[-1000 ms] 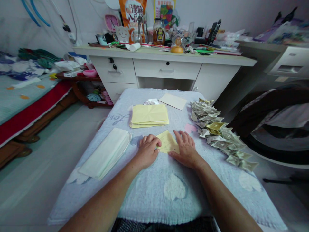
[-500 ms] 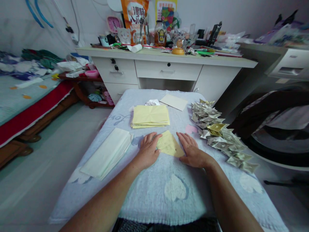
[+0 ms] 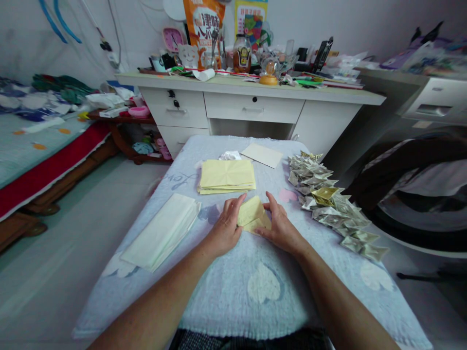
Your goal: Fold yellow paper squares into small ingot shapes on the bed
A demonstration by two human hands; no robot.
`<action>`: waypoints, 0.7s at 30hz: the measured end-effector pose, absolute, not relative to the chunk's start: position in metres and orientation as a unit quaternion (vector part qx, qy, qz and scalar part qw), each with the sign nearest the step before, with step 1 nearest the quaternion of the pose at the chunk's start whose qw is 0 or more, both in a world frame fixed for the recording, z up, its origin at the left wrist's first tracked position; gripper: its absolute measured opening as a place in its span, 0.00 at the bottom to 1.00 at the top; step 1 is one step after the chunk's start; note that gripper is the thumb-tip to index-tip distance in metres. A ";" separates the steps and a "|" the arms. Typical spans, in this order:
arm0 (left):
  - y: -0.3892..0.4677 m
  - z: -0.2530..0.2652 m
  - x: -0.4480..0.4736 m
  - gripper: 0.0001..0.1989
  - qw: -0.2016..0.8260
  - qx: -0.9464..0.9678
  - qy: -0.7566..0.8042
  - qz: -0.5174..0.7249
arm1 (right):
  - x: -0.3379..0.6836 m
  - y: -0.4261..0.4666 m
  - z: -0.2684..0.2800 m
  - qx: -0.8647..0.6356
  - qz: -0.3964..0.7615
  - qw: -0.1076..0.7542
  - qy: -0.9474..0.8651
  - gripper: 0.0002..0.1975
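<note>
Pale-yellow folded paper sheet (image 3: 252,213) lies on blue heart-patterned cloth (image 3: 215,301), between left hand (image 3: 226,226) and right hand (image 3: 279,226), apparently flanked to steady its folds. Fingers bent; whether either hand pinches an edge cannot be told.

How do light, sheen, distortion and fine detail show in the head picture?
Head view: soft light on the tablecloth; pale sheen on the floor, left. Same head view: washing machine looks stretched toward the right edge; markings on the handled yellow paper illegible.
</note>
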State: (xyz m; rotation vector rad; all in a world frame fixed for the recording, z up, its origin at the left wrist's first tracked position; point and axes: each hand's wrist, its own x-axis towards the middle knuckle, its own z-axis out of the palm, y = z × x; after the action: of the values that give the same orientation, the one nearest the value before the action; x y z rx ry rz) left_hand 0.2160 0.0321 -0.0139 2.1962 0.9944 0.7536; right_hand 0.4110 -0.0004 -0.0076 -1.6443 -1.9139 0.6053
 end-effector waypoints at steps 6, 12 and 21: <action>0.031 -0.011 0.219 0.49 0.346 0.775 0.398 0.350 | 0.414 0.000 -0.007 -0.596 0.314 0.319 -0.666 0.40; 0.039 -0.012 0.218 0.39 0.573 0.611 0.360 0.410 | 0.409 -0.002 -0.007 -0.458 0.523 0.485 -0.530 0.24; 0.040 -0.006 0.218 0.10 0.670 0.514 0.357 0.399 | 0.394 -0.003 -0.003 -0.392 0.621 0.508 -0.450 0.21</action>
State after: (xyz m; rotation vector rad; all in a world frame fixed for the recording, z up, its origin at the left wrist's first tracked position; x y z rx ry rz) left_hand 0.2180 0.0395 -0.0056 1.1590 0.8036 0.8987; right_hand 0.3943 -0.0025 -0.0026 -0.9448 -1.0852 1.4968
